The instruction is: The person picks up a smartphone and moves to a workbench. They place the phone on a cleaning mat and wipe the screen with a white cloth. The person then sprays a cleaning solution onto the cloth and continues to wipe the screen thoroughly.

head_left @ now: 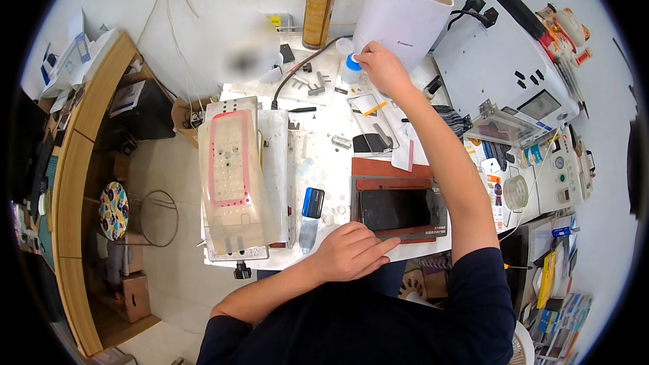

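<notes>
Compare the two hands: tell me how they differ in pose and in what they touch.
The right hand reaches far across the bench to the small blue-capped bottle; the left hand lies flat at the near edge, fingers on the frame of the dark phone. Both are bare.

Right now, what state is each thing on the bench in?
Phone: flat in the jig, screen dark.
Small bottle: upright, blue collar, right hand gripping its top.
Left hand: resting at the jig's near edge, holding nothing.
Spray can: upright, capped.
Blue-handled scraper: lying flat, untouched.
White cylinder: upright, lid on.
</notes>
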A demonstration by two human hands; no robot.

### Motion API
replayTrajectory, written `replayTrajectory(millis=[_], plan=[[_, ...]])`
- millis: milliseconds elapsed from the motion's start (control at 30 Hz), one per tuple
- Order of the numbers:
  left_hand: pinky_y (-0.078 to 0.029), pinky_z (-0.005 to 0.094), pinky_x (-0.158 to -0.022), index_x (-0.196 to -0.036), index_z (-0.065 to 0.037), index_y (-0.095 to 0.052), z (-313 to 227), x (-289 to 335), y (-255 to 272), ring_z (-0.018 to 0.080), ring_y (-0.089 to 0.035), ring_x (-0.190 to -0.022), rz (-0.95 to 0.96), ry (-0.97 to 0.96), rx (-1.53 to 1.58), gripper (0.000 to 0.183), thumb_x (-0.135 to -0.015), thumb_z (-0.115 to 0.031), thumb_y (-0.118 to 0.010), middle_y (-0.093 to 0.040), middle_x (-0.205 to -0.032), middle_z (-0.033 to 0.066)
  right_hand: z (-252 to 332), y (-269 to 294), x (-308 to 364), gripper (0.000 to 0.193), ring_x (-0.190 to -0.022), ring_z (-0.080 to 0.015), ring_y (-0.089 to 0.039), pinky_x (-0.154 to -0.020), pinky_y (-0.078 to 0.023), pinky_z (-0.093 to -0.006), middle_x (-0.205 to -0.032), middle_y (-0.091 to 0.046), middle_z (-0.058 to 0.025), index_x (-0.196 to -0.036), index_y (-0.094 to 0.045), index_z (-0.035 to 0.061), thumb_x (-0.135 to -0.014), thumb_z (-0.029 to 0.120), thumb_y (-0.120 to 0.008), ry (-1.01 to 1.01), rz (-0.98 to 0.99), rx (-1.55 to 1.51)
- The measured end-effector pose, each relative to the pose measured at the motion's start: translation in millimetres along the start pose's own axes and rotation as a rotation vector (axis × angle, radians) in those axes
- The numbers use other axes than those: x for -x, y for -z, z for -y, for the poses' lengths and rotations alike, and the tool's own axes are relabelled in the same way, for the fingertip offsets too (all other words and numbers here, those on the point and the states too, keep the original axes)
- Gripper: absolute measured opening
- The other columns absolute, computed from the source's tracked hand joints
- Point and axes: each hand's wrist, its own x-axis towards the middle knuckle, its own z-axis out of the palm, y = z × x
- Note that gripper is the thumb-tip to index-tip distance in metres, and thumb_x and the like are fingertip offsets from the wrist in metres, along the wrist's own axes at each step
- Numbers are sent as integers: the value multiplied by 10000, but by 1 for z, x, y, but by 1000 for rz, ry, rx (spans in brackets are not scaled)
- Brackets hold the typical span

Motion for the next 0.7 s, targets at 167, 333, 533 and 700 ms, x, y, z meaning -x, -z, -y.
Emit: replayTrajectory(millis=[167,333,533,700], plan=[[-490,344,-719,-1212,-3,-685,-1,1,0,225,-614,-745,6,27,-9,414,-819,-107,-763,-627,-795,47,-5,-1,2,172,-888,-302,-661,-828,-537,-398,-1019,-666,-126,-1072,-776,107,-930,139,-684,-29,-67,-6],[-487,366,-689,-1174,-16,-701,1,-2,0,249,-627,-727,-30,71,-49,390,-790,-68,-747,-647,-788,57,-4,35,36,179,-919,-210,-678,-833,-550,-328,-1030,-690,-93,-1094,-733,3,-949,92,-674,-598,-37,-919],[-470,374,-690,-1170,-15,-700,4,3,-3,265,-614,-722,-40,164,-82,390,-783,-20,-750,-628,-782,77,30,107,168,190,-913,-155,-663,-911,-561,-303,-1032,-681,-62,-1148,-630,14,-981,93,-672,-772,100,-1791],[-470,378,-713,-1165,-12,-688,1,-1,-5,258,-639,-731,-63,217,-153,362,-809,44,-718,-672,-827,74,75,136,253,233,-970,-180,-667,-883,-549,-316,-1052,-696,-85,-1172,-696,0,-949,69,-688,-768,-161,-1185]])
